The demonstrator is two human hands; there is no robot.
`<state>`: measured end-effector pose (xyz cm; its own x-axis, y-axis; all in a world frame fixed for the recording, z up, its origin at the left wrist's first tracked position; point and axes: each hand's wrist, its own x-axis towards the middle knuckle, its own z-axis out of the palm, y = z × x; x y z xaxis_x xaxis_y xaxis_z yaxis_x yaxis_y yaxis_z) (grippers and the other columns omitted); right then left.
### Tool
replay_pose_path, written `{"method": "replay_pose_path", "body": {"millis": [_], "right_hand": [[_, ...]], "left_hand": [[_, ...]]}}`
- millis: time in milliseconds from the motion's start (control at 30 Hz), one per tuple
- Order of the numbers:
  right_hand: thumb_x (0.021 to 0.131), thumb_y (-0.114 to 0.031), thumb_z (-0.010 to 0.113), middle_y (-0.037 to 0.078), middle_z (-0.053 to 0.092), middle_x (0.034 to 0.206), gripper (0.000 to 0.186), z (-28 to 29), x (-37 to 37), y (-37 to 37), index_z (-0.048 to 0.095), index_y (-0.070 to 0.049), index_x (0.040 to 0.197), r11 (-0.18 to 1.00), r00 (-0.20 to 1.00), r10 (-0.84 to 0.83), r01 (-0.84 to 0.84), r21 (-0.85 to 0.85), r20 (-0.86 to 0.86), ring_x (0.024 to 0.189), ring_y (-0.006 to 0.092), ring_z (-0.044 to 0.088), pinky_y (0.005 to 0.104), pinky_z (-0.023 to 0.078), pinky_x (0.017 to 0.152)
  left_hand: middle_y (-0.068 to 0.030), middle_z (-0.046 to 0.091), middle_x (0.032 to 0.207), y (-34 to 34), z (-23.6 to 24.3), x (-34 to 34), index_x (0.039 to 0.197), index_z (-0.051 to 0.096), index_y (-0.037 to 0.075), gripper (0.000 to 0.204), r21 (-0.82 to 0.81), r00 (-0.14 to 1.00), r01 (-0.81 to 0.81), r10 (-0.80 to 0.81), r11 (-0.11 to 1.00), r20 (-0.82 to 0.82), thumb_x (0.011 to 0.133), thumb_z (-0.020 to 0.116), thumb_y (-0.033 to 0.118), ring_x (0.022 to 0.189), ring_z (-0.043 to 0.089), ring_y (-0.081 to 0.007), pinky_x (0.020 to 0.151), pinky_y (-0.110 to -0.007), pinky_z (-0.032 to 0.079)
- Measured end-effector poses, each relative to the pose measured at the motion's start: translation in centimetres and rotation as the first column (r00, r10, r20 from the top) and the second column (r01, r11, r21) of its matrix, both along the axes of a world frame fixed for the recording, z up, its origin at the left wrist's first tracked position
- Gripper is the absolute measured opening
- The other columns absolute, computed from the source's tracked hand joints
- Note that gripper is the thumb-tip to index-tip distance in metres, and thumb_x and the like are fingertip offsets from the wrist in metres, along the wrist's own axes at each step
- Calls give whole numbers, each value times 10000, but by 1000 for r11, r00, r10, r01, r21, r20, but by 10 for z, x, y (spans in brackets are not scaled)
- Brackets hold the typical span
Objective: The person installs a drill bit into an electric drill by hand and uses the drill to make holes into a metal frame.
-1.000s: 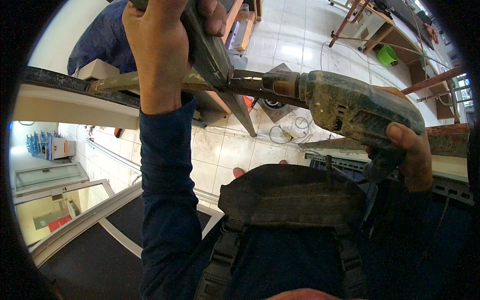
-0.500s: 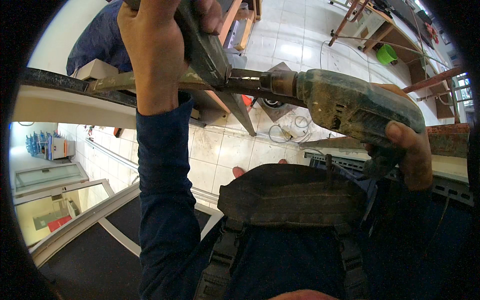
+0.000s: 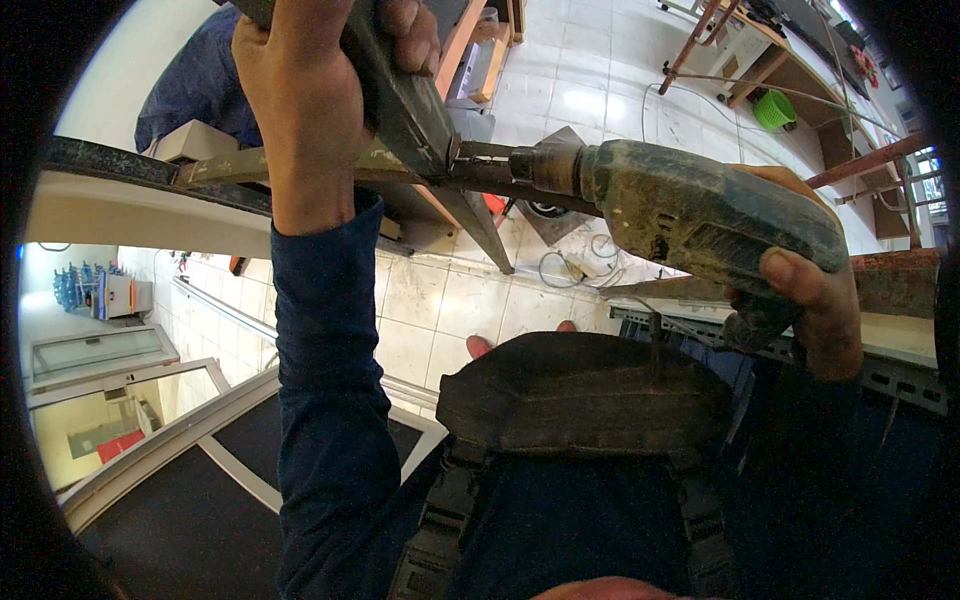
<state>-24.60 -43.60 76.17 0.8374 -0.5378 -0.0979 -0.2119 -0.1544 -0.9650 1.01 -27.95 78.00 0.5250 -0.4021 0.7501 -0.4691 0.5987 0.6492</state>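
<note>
My left hand is closed around a dull grey-green metal beam that runs from the top edge down to a crossing metal bar. My right hand grips a dusty dark green power drill, held sideways with its chuck pointing left. The thin bit meets the beam near where it crosses the bar; whether it has entered the metal I cannot tell. A black waist bag lies across my front.
Tiled floor with cables and a dark metal plate lies below. Wooden desks and a green basket stand at upper right. Rusty bars are at the right. Framed panels lean at lower left, near a blue sack higher up.
The drill and my right hand have shifted slightly left, toward the beam. My left hand has moved a little left and keeps its grip.
</note>
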Motion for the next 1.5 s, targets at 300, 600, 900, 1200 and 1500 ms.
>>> {"method": "replay_pose_path", "body": {"millis": [300, 600, 900, 1200, 1500], "right_hand": [[628, -548, 752, 146, 657, 915, 930, 5, 2, 3, 497, 72, 1272, 999, 1000, -19, 18, 35, 14, 669, 162, 669, 251, 570, 564], [648, -437, 745, 143, 664, 1030, 796, 14, 5, -9, 543, 48, 1246, 996, 997, 76, -75, 41, -18, 882, 194, 664, 307, 549, 779], [636, -551, 752, 133, 652, 902, 894, 0, 13, -20, 509, 45, 1256, 998, 998, 58, -58, 9, 3, 624, 148, 661, 239, 568, 511], [632, -485, 748, 150, 648, 917, 856, 3, 19, -14, 505, 53, 1252, 993, 996, 93, -92, 71, -10, 596, 151, 647, 247, 563, 503], [651, -447, 761, 181, 634, 1105, 857, 1, 20, -7, 507, 25, 1320, 957, 962, 255, -237, -166, 100, 968, 260, 665, 345, 555, 877]], "left_hand": [[-7, 488, 586, 2, 7, -9, 839, 539, 80, 400, 53, 991, -9, 16, 999, -135, 946, 582, 463, 445, 494, -94, 410, -236, 421], [-19, 503, 594, 8, 12, -12, 844, 560, 63, 411, 90, 982, 16, 1, 996, -187, 932, 608, 461, 450, 498, -109, 421, -243, 422], [-23, 506, 598, 7, 13, -11, 840, 563, 62, 433, 91, 981, 20, -2, 996, -196, 927, 606, 483, 449, 496, -109, 416, -241, 413], [-23, 503, 587, 6, 10, -10, 861, 576, 55, 439, 74, 980, 29, -14, 997, -197, 913, 630, 488, 450, 503, -116, 421, -243, 419], [-55, 562, 680, 21, -4, 12, 974, 580, 31, 491, 93, 990, 126, -119, 988, -76, 908, 628, 515, 539, 571, -139, 497, -268, 480]]}}
